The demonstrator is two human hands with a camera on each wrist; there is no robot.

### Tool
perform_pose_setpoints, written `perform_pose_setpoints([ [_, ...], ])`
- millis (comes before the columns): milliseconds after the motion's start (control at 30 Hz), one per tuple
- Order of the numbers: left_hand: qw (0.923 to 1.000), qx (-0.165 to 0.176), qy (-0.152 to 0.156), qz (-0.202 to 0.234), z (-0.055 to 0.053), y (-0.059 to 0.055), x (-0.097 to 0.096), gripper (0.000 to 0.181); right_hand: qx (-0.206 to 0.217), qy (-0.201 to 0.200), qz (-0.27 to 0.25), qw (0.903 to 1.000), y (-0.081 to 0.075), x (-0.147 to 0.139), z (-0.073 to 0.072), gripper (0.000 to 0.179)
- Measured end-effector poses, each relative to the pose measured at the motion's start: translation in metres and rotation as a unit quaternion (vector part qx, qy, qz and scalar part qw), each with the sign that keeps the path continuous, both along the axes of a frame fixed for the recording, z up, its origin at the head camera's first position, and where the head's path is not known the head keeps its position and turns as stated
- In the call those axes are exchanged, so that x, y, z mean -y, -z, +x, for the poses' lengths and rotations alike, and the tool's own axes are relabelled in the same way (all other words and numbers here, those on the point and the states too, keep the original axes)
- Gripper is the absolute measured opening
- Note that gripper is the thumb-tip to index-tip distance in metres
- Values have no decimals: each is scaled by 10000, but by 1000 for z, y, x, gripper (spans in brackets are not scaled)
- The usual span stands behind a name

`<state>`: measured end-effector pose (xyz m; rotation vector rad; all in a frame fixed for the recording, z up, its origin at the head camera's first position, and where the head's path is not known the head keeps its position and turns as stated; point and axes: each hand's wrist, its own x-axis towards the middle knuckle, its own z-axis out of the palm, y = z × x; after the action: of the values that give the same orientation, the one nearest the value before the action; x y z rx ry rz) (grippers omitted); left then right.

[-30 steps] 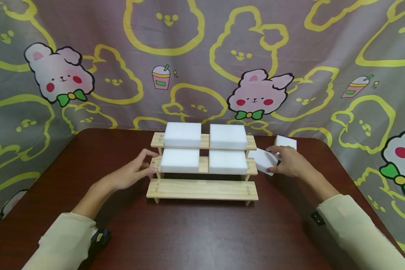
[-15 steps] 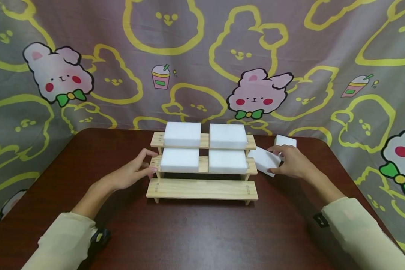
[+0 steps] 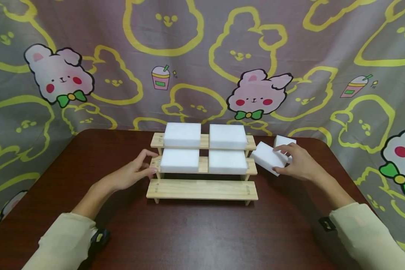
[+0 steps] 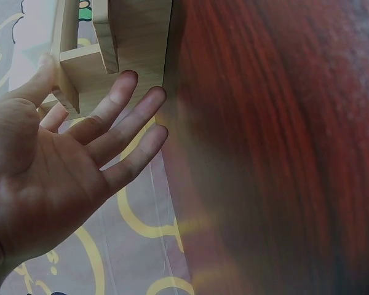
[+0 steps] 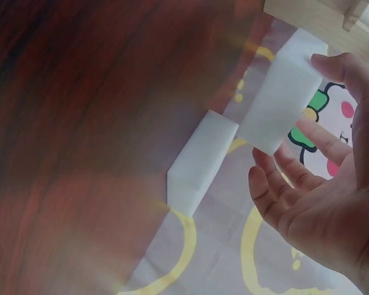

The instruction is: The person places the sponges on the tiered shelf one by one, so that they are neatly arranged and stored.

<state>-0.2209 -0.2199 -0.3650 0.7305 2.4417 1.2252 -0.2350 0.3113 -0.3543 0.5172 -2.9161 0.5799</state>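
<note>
A three-step wooden display stand [image 3: 202, 189] stands mid-table in the head view. Two white foam blocks [image 3: 183, 134] sit on its top step, and two more foam blocks [image 3: 227, 161] on the middle one. My left hand [image 3: 135, 172] holds the left end of the middle step between thumb and index finger; its other fingers stick out loosely in the left wrist view. To the right of the stand, my right hand [image 3: 300, 163] pinches a white foam block [image 3: 268, 159] between thumb and fingers. That block is tilted and, in the right wrist view, raised off the table.
Another white foam block [image 3: 283, 141] lies behind the right hand, partly hidden; the right wrist view shows this loose block [image 5: 200, 163] on the dark wooden table [image 3: 202, 236]. A patterned curtain [image 3: 189, 75] hangs directly behind the table.
My right hand has drawn slightly right, and the foam block in it has shifted right and come up. My left hand and the stand have stayed put.
</note>
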Motion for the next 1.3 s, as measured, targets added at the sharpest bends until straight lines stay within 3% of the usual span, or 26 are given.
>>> perform_pose_setpoints([
  [800,10000,12,-14,11,1,1,0,50,-462,-138,-6,9988,-17,-17,14,57],
  [1300,10000,-7,5,45,0,2,1,50,-709,-103,-418,9966,-31,-26,20,55],
])
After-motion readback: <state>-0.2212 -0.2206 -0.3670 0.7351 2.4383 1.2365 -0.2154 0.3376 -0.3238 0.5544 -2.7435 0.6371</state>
